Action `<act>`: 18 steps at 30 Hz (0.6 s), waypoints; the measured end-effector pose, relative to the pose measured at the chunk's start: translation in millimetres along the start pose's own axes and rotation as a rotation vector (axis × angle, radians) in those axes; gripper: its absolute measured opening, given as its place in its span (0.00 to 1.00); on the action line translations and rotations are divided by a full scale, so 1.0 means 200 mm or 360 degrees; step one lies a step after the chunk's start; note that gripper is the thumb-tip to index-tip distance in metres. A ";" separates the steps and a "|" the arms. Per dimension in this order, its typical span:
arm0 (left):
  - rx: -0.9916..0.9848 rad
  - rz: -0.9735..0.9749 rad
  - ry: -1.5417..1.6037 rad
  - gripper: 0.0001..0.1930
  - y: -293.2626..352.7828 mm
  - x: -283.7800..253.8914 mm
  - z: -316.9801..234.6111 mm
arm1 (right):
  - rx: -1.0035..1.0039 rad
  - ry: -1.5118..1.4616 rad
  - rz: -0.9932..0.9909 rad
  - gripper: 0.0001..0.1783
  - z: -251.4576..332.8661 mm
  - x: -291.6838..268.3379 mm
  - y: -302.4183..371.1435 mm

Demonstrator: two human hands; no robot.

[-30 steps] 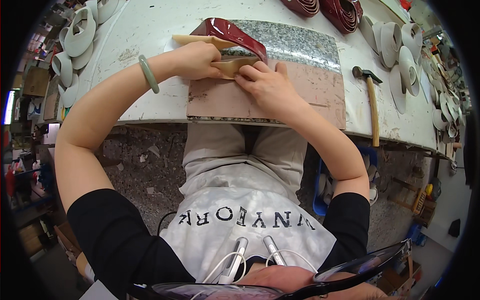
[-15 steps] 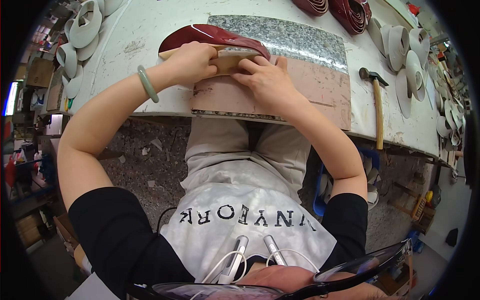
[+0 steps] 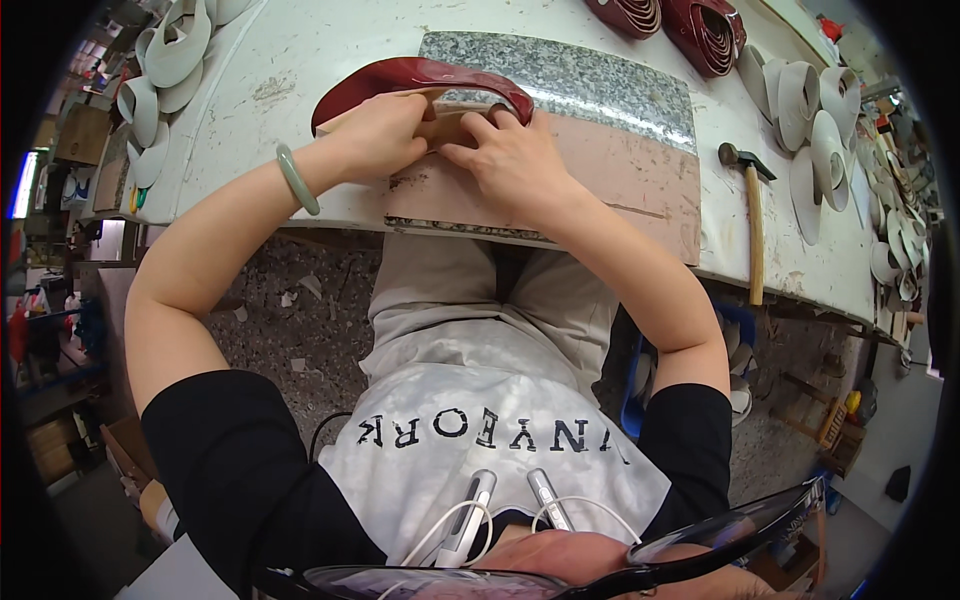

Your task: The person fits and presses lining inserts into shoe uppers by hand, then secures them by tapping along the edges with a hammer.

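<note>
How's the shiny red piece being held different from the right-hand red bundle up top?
The red piece curves as one wide band; the red bundle has many layers curled together. The left hand grips the red piece and the right hand touches it; no hand touches the red bundle. Both are shiny and dark red.

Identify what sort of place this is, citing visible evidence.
Probably a workshop, perhaps for shoes: a hammer lies on the scuffed white table, curved pale pieces crowd its sides, and a glossy dark-red piece is being handled.
</note>
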State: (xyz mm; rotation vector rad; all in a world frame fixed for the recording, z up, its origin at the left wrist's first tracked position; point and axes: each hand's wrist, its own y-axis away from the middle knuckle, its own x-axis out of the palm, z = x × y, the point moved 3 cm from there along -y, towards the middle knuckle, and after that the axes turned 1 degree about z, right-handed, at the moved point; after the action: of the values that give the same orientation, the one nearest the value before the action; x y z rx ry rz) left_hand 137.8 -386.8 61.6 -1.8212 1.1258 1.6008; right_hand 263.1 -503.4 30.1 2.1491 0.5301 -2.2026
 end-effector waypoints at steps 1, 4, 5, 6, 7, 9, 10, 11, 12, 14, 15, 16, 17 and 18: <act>0.0089 -0.0079 0.0094 0.12 -0.02 0.04 0.02 | -0.0030 0.0087 -0.0026 0.14 0.00 -0.01 -0.01; 0.0412 0.0019 -0.0140 0.12 0.03 0.06 -0.04 | -0.0056 0.0266 0.0111 0.11 -0.13 -0.07 0.05; 0.0530 -0.0025 -0.0246 0.10 0.02 0.03 -0.08 | -0.0083 0.0353 0.0004 0.07 -0.15 -0.07 0.09; 0.0655 -0.0137 -0.0445 0.07 0.01 -0.03 -0.16 | -0.0076 0.0381 -0.0007 0.07 -0.16 -0.06 0.10; 0.0899 -0.0487 -0.0553 0.06 -0.01 -0.05 -0.24 | 0.0010 0.0220 -0.0190 0.07 -0.17 -0.05 0.13; 0.1143 -0.0685 -0.0772 0.05 -0.07 -0.01 -0.32 | 0.0204 -0.0055 -0.0306 0.10 -0.17 -0.05 0.18; 0.1149 -0.0526 -0.0885 0.05 -0.12 0.04 -0.32 | 0.0206 -0.0036 -0.0308 0.10 -0.16 -0.07 0.22; 0.1250 -0.0581 -0.0856 0.06 -0.14 0.08 -0.30 | 0.0213 -0.0159 -0.0270 0.12 -0.16 -0.08 0.27; 0.1276 -0.0597 -0.0856 0.06 -0.17 0.03 -0.33 | 0.0239 -0.0277 -0.0236 0.13 -0.21 -0.09 0.31; 0.1407 -0.0558 -0.1163 0.05 -0.15 -0.06 -0.43 | 0.0437 -0.0054 -0.0078 0.14 -0.36 -0.11 0.42; 0.1404 -0.0497 -0.1306 0.05 -0.17 -0.08 -0.47 | 0.0367 0.0005 -0.0055 0.15 -0.40 -0.12 0.44; 0.1414 -0.0507 -0.1309 0.05 -0.18 -0.07 -0.51 | 0.0298 0.0064 -0.0033 0.16 -0.42 -0.13 0.45; 0.1417 -0.0385 -0.1348 0.05 -0.18 -0.03 -0.55 | 0.0308 0.0074 -0.0038 0.16 -0.42 -0.13 0.45; 0.1426 -0.0262 -0.1388 0.05 -0.19 0.03 -0.57 | 0.0280 0.0174 0.0071 0.17 -0.41 -0.12 0.43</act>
State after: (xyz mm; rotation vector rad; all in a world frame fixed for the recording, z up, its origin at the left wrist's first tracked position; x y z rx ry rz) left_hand 234.2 -457.4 73.7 -0.5217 0.9649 1.2387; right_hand 364.3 -568.8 34.6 2.3525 0.2979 -2.1938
